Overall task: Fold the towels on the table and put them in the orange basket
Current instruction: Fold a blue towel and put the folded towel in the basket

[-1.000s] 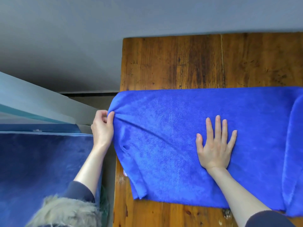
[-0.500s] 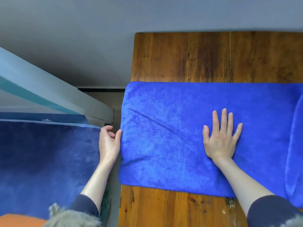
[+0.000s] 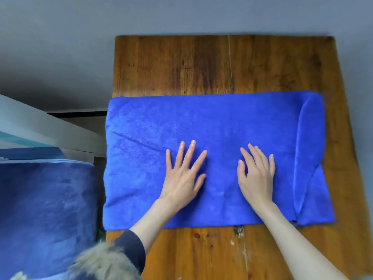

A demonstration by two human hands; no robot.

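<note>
A bright blue towel [image 3: 212, 126] lies flat across the wooden table [image 3: 201, 63], its left edge at the table's left side. Its right end is folded back on itself into a loose flap [image 3: 310, 150]. My left hand [image 3: 181, 176] rests palm down on the towel's middle, fingers straight and spread. My right hand [image 3: 256, 174] lies flat on the towel just to the right, fingers straight. No orange basket shows in the head view.
Left of the table, lower down, sits a dark blue soft surface [image 3: 46, 209] with a pale ledge [image 3: 46, 128] behind it. Grey wall fills the top. Fur trim [image 3: 101, 263] of my sleeve is at the bottom.
My left hand has let go of the towel's left edge and moved right onto the towel's middle. The towel now lies smooth. The view has shifted right, showing the folded right end.
</note>
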